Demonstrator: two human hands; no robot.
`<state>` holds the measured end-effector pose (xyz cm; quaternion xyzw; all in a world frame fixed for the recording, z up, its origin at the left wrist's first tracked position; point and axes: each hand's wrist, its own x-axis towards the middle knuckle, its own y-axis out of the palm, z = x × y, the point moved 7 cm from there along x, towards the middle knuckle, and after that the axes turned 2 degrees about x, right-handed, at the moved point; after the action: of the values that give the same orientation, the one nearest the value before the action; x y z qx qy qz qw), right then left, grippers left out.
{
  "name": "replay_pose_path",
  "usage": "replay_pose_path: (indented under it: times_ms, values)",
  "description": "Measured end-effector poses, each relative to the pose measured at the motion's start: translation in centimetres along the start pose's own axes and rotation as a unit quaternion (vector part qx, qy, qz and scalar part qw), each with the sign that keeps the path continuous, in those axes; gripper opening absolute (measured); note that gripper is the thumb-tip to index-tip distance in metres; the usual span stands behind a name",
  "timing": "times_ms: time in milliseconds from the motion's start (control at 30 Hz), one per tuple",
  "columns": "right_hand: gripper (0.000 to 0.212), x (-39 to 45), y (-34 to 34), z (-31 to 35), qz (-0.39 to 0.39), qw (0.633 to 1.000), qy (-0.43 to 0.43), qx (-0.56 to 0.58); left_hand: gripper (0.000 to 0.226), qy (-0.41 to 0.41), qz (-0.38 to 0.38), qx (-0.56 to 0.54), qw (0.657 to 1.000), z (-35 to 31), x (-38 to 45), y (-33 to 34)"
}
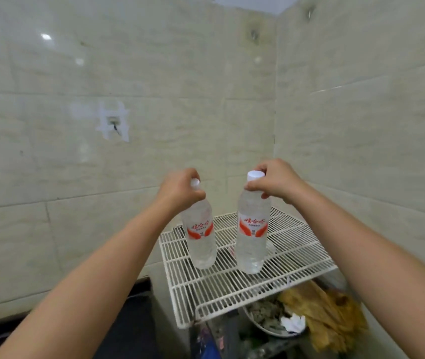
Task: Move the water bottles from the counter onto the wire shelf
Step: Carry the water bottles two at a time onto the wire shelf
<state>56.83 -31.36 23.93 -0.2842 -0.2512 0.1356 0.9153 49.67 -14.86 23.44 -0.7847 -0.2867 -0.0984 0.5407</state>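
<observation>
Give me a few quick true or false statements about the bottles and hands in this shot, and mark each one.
1. Each hand grips a bottle near its cap. True: left hand on the left bottle, right hand on the right bottle.
2. The bottles lie on their sides. False: both are upright.
3. The caps are blue. False: white.
4. Both bottles are over the wire shelf. True.
5. The labels are green. False: red and white.

Pale tiled walls (154, 73) meet in a far-right corner; a patched hole (114, 123) marks the left wall; two metal hooks (254, 35) sit high up; near right, a bowl (266, 325), crumpled paper (293, 323) and yellow cloth (330, 317).
</observation>
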Motion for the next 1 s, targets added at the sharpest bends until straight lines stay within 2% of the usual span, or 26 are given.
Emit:
replay_pose_path:
  times_ms: [267, 433, 567, 767, 867, 1000]
  values:
    - [0.015, 10.8, 3.3, -4.6, 0.046, 0.998, -0.033, -0.022, 0.035, -0.042, 0.021, 0.0, 0.999, 1.9, 9.9, 6.8]
    - [0.025, 17.4, 7.0, -6.5, 0.068, 0.996, -0.06, -0.019, 0.036, -0.079, 0.004, 0.016, 0.997, 4.8, 14.8, 8.6]
    - [0.016, 21.9, 10.1, -6.9, 0.095, 0.992, -0.083, -0.008, 0.038, -0.095, 0.006, 0.027, 0.995, 6.6, 18.0, 9.5]
    - [0.019, 26.8, 14.6, -7.0, 0.142, 0.984, -0.108, 0.001, 0.037, -0.124, 0.006, 0.019, 0.992, 9.2, 21.3, 11.3]
    - [0.029, 28.4, 16.1, -7.0, 0.159, 0.981, -0.116, 0.009, 0.037, -0.14, -0.008, 0.003, 0.99, 10.2, 22.5, 11.9]
    - [0.029, 29.3, 17.5, -7.6, 0.13, 0.981, -0.138, 0.039, 0.04, -0.157, -0.029, -0.014, 0.987, 11.7, 22.9, 13.0]
